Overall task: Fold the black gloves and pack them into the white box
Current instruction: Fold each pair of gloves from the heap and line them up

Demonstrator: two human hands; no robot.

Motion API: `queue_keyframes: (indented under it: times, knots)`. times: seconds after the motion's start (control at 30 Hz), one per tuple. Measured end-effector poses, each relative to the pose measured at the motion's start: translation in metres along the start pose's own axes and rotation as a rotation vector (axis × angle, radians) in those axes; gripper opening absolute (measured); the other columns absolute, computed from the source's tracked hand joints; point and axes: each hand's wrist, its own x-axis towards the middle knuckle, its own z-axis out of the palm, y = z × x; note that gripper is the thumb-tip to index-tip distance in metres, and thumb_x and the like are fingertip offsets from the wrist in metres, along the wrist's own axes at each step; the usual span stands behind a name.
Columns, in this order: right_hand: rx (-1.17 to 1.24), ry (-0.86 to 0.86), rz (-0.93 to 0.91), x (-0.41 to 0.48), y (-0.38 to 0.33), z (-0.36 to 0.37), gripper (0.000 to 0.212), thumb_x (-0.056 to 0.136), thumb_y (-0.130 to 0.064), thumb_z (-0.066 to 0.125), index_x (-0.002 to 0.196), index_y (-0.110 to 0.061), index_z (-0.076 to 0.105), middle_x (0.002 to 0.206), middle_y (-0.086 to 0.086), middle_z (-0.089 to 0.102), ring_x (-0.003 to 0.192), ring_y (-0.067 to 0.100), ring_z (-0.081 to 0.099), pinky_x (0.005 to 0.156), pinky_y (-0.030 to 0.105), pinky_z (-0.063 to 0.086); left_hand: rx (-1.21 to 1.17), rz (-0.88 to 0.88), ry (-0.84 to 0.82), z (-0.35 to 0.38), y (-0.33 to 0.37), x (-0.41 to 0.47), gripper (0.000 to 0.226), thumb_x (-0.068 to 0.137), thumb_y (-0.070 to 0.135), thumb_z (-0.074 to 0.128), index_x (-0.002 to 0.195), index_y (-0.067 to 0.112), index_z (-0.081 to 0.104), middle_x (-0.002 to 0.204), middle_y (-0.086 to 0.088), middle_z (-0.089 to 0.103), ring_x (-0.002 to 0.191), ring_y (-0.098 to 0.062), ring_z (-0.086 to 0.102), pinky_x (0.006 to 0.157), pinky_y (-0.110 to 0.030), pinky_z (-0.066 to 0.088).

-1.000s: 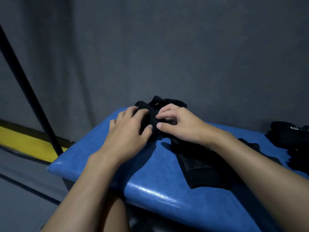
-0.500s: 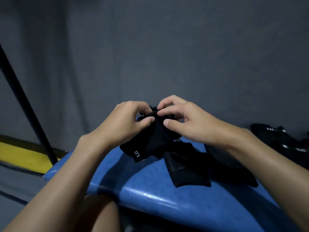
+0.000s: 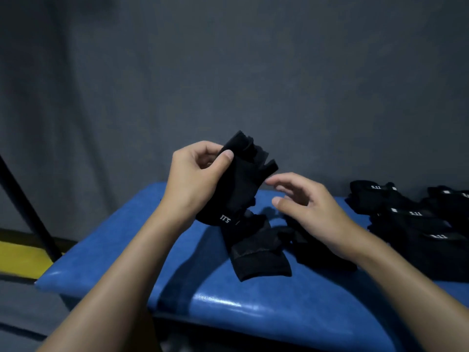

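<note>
My left hand (image 3: 196, 177) grips a black fingerless glove (image 3: 239, 181) and holds it upright above the blue bench, its cuff with white lettering hanging at the bottom. My right hand (image 3: 308, 207) hovers just to the right of the glove with relaxed, spread fingers and holds nothing. A second black glove (image 3: 256, 252) lies flat on the bench below the held one. More black fabric (image 3: 317, 247) lies under my right wrist. No white box is in view.
A blue padded bench (image 3: 177, 283) carries everything. A pile of several black gloves (image 3: 416, 222) with white labels sits at its right end. A grey wall stands behind. A black pole (image 3: 28, 212) leans at the left over a yellow floor stripe (image 3: 20, 257).
My left hand has raised the glove higher off the bench and turned it upright. My right hand has let go of it and moved away to the right.
</note>
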Motion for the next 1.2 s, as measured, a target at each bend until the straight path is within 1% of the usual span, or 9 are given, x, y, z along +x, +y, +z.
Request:
queue_keyframes:
  times: [0.2, 0.27, 0.37, 0.5, 0.67, 0.77, 0.87, 1.07, 1.2]
  knots:
    - [0.063, -0.054, 0.028, -0.002, 0.011, 0.004, 0.031, 0.089, -0.015, 0.068, 0.112, -0.035, 0.067, 0.12, -0.021, 0.065, 0.123, -0.002, 0.052, 0.11, 0.045, 0.039, -0.178, -0.169, -0.042, 0.015, -0.01, -0.011, 0.014, 0.096, 0.017, 0.062, 0.089, 0.009, 0.072, 0.086, -0.019, 0.073, 0.074, -0.02, 0.067, 0.071, -0.036, 0.056]
    - [0.054, -0.04, 0.031, -0.001, 0.013, 0.002, 0.032, 0.089, -0.012, 0.068, 0.113, -0.032, 0.066, 0.119, -0.018, 0.066, 0.12, -0.004, 0.054, 0.107, 0.036, 0.041, -0.236, -0.214, -0.04, 0.017, -0.017, -0.013, 0.014, 0.098, 0.016, 0.06, 0.093, 0.009, 0.072, 0.088, -0.018, 0.073, 0.077, -0.022, 0.068, 0.073, -0.038, 0.057]
    - [0.055, -0.011, 0.035, -0.001, 0.015, -0.001, 0.036, 0.087, -0.006, 0.07, 0.117, -0.025, 0.065, 0.112, -0.006, 0.068, 0.101, 0.001, 0.064, 0.083, 0.018, 0.048, -0.214, -0.217, -0.041, 0.018, -0.025, -0.016, 0.015, 0.098, 0.013, 0.059, 0.11, 0.01, 0.067, 0.082, -0.003, 0.072, 0.067, -0.012, 0.065, 0.058, -0.027, 0.053]
    - [-0.015, 0.024, 0.079, 0.004, 0.018, -0.004, 0.039, 0.086, -0.01, 0.072, 0.122, -0.024, 0.064, 0.118, -0.006, 0.066, 0.101, 0.012, 0.067, 0.094, 0.034, 0.053, 0.056, -0.058, -0.128, 0.014, -0.039, -0.024, 0.035, 0.092, 0.01, 0.067, 0.117, 0.026, 0.049, 0.092, 0.0, 0.066, 0.076, -0.02, 0.062, 0.069, -0.035, 0.055]
    - [0.026, 0.001, 0.191, 0.008, 0.021, -0.002, 0.041, 0.085, -0.013, 0.073, 0.124, -0.024, 0.064, 0.11, -0.005, 0.071, 0.093, 0.012, 0.071, 0.094, 0.04, 0.054, 0.198, -0.08, -0.117, 0.01, -0.043, -0.022, 0.022, 0.09, 0.016, 0.07, 0.111, 0.021, 0.07, 0.092, 0.008, 0.067, 0.072, -0.001, 0.06, 0.07, -0.022, 0.05]
    - [-0.001, -0.077, 0.254, 0.009, 0.023, 0.0, 0.036, 0.084, -0.016, 0.074, 0.118, -0.026, 0.066, 0.085, -0.011, 0.07, 0.063, 0.01, 0.063, 0.073, 0.03, 0.056, 0.236, -0.167, -0.127, 0.002, -0.046, -0.024, 0.028, 0.089, 0.021, 0.071, 0.117, 0.02, 0.07, 0.097, -0.004, 0.071, 0.077, -0.007, 0.065, 0.074, -0.029, 0.056]
    - [-0.167, -0.15, 0.271, 0.006, 0.029, 0.002, 0.028, 0.083, -0.025, 0.076, 0.107, -0.033, 0.066, 0.063, -0.007, 0.06, 0.053, 0.012, 0.06, 0.066, 0.035, 0.053, 0.264, -0.304, -0.227, -0.004, -0.053, -0.032, 0.036, 0.091, 0.018, 0.07, 0.125, 0.011, 0.064, 0.1, -0.008, 0.072, 0.065, -0.01, 0.067, 0.064, -0.024, 0.056]
    - [-0.165, -0.101, 0.245, 0.006, 0.026, 0.003, 0.022, 0.077, -0.023, 0.08, 0.098, -0.023, 0.073, 0.115, -0.008, 0.062, 0.069, 0.014, 0.067, 0.079, 0.04, 0.058, 0.279, -0.32, -0.269, -0.003, -0.053, -0.039, 0.046, 0.089, 0.022, 0.072, 0.132, 0.01, 0.06, 0.109, 0.004, 0.07, 0.072, -0.005, 0.071, 0.066, -0.019, 0.055]
    - [-0.236, -0.121, 0.228, 0.005, 0.026, -0.001, 0.027, 0.073, -0.032, 0.081, 0.099, -0.029, 0.073, 0.119, -0.019, 0.056, 0.1, 0.01, 0.064, 0.098, 0.036, 0.049, 0.468, -0.241, -0.378, -0.002, -0.05, -0.048, 0.053, 0.085, 0.033, 0.075, 0.134, 0.019, 0.059, 0.097, 0.024, 0.063, 0.076, 0.009, 0.064, 0.068, -0.002, 0.044]
